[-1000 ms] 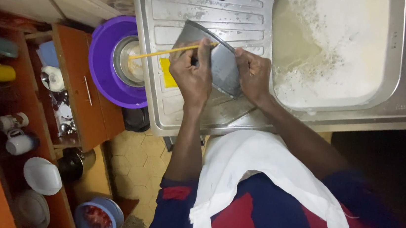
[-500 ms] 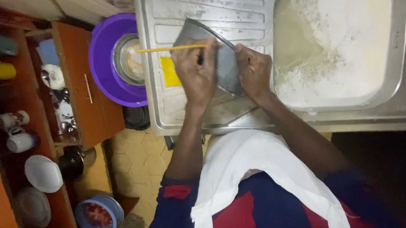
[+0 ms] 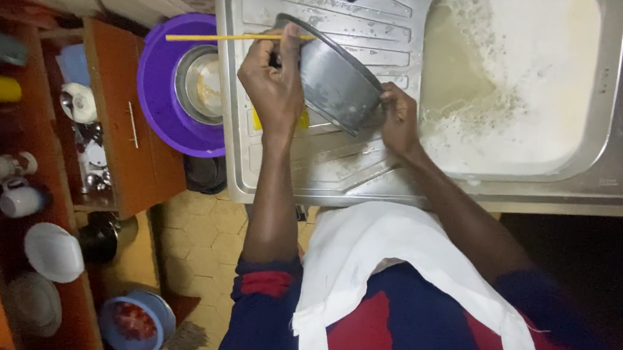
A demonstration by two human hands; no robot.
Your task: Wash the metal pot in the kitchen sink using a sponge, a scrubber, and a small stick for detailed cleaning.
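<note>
Over the drainboard (image 3: 342,170), the grey metal bowl (image 3: 335,86) was tilted on edge btwn both hands. Sink basin (image 3: 518,81) to the right held foamy, cloudy water; purple basin (image 3: 159,99) held a steel bowl (image 3: 202,84) w/ residue. Left hand (image 3: 274,88) gripped the bowl's rim, fingers closed, touching a yellow stick (image 3: 218,37). Right hand (image 3: 401,119) clasped the opposite edge. Vs. 1 s earlier, bowl was tipped up steeper; stick sat higher.

The round grey metal pan (image 3: 333,86) looks dull and matt, the ribbed stainless-steel drainboard (image 3: 357,19) wet and shiny, the purple plastic basin (image 3: 159,84) smooth.
</note>
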